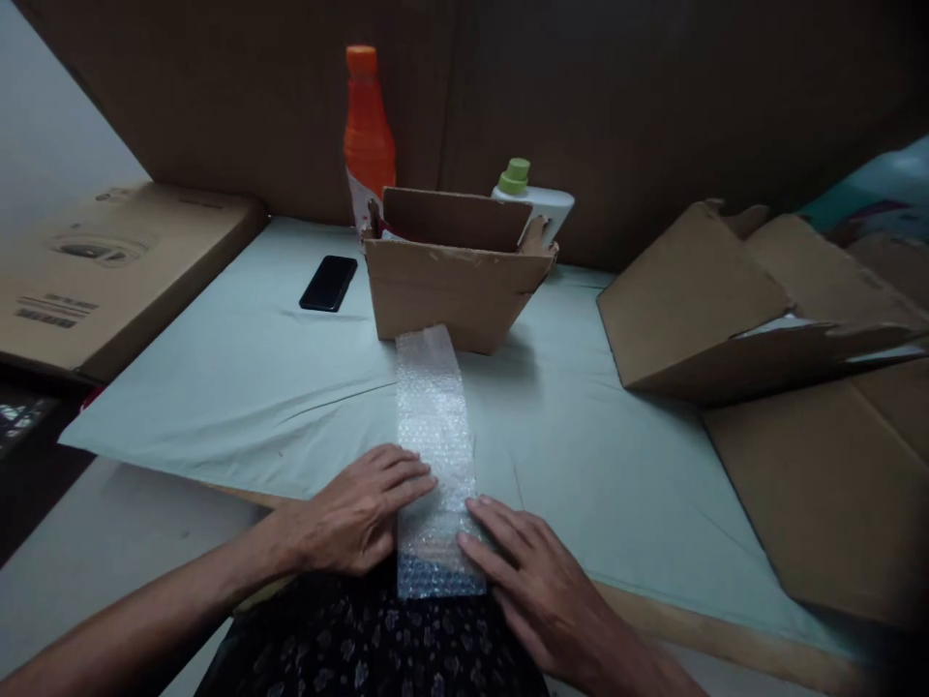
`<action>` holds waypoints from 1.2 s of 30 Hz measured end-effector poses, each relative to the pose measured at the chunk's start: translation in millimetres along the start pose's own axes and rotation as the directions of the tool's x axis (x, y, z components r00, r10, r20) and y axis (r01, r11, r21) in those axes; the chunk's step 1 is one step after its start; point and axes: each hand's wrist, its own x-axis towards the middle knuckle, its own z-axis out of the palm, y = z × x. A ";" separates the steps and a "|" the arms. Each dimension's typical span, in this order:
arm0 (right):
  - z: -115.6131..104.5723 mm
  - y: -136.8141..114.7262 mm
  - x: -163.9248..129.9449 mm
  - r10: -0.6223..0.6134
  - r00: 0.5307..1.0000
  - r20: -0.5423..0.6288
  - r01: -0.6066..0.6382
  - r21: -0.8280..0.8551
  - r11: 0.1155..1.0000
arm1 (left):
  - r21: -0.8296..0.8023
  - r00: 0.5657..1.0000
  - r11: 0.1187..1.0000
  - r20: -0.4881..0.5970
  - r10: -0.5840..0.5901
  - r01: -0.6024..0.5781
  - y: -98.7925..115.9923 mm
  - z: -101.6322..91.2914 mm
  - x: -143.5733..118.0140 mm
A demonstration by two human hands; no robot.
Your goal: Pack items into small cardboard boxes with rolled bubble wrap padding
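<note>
Now both hands [355, 513] flat on bubble wrap [434, 436], pale tablecloth [239, 387].

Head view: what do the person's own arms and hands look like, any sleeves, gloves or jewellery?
Both the left hand and the right hand are bare: no gloves, rings or watch show. The forearms are uncovered to the picture's edge, with no sleeves in view. Fingernails look short and unpainted. Below them lies dark clothing with a small pale floral print.

My box [457, 281] hides the lower halves of both bottles [368, 126]; the right-hand cardboard [820, 484] runs off frame.
</note>
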 end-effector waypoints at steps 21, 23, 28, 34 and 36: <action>-1.2 20.2 54.1 0.109 0.848 -0.518 -0.107 0.034 0.994 | -0.332 0.530 0.752 -0.550 -0.645 0.570 30.9 71.7 11.3; -2.0 9.5 48.5 -0.071 0.903 -0.424 0.039 -0.082 0.996 | -0.293 0.548 0.767 -0.560 -0.622 0.571 30.9 70.6 9.0; 12.5 7.6 68.0 -0.148 0.966 -0.211 0.109 -0.188 0.976 | -0.186 0.614 0.819 -0.577 -0.539 0.543 32.4 58.9 4.5; -3.7 19.9 80.3 -0.051 0.997 -0.058 0.058 0.137 0.989 | -0.090 0.786 0.932 -0.512 -0.347 0.352 44.9 49.1 -3.9; -10.9 18.8 79.2 0.031 0.999 0.025 -0.036 0.262 0.964 | -0.180 0.766 0.920 -0.511 -0.390 0.348 45.4 50.0 -3.3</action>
